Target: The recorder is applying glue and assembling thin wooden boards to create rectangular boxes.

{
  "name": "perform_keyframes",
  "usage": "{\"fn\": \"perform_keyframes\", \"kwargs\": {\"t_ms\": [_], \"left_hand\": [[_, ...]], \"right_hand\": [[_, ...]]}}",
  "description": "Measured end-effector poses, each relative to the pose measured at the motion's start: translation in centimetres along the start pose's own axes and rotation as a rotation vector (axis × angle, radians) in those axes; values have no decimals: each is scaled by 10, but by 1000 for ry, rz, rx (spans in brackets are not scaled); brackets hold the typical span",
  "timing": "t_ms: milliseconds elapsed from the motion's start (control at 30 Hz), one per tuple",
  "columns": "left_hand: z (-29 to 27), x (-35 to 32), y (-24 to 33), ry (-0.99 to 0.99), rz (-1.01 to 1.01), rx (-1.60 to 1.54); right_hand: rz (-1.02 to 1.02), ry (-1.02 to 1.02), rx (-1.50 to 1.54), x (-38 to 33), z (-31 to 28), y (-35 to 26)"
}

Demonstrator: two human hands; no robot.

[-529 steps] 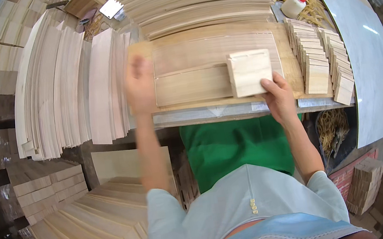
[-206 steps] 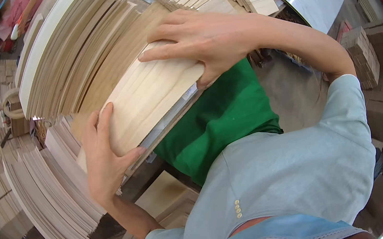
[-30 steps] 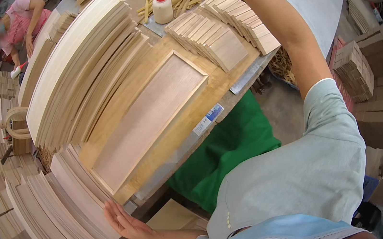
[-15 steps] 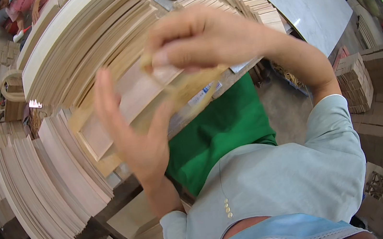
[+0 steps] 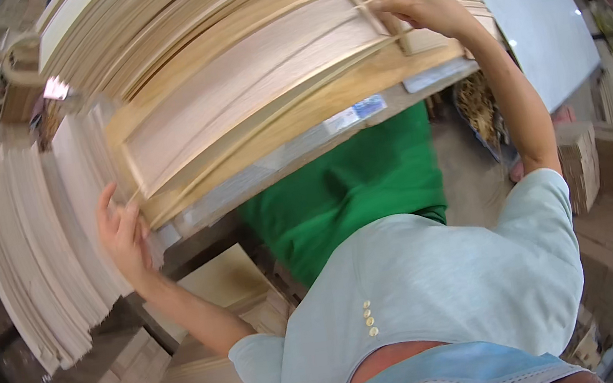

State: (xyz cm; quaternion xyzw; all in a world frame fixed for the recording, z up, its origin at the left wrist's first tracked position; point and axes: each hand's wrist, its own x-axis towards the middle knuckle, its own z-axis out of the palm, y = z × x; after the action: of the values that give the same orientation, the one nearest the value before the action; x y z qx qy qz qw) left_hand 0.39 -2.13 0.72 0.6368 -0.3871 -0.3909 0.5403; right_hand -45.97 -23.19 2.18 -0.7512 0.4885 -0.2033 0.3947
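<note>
Held a tan band [image 5: 239, 151] stretched between both hands, with one strand across a shallow wooden tray [image 5: 196, 121] and another along its near side, on a wooden board [image 5: 384, 76]. Held the left hand [image 5: 125, 235] low by the tray's left end, with fingers curled and index up; could not tell their exact hold. Pinched the band with the right hand [image 5: 406, 4] past the far end, elbow bent outward.

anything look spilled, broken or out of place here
Nothing stands out: I see no spill or obvious break. The shallow wooden box lies on the board, with a pale band stretched between left hand and right hand. Blur hides finer detail.
</note>
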Motion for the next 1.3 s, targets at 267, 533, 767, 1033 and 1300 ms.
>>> {"fn": "perform_keyframes", "kwargs": {"t_ms": [267, 533, 767, 1033, 1300], "left_hand": [[6, 42, 7, -182, -155, 65], [9, 65, 8, -249, -231, -16], [7, 108, -33, -58, -238, -301], [-2, 119, -55, -269, -269, -606], [20, 102, -32, 8, -89, 214]], "right_hand": [[224, -104, 175, 10, 6, 22], [260, -36, 392, 24, 15, 18], [250, -135, 688, 59, 6, 50], [110, -304, 833, 65, 5, 72], [168, -142, 471, 57, 3, 74]]}}
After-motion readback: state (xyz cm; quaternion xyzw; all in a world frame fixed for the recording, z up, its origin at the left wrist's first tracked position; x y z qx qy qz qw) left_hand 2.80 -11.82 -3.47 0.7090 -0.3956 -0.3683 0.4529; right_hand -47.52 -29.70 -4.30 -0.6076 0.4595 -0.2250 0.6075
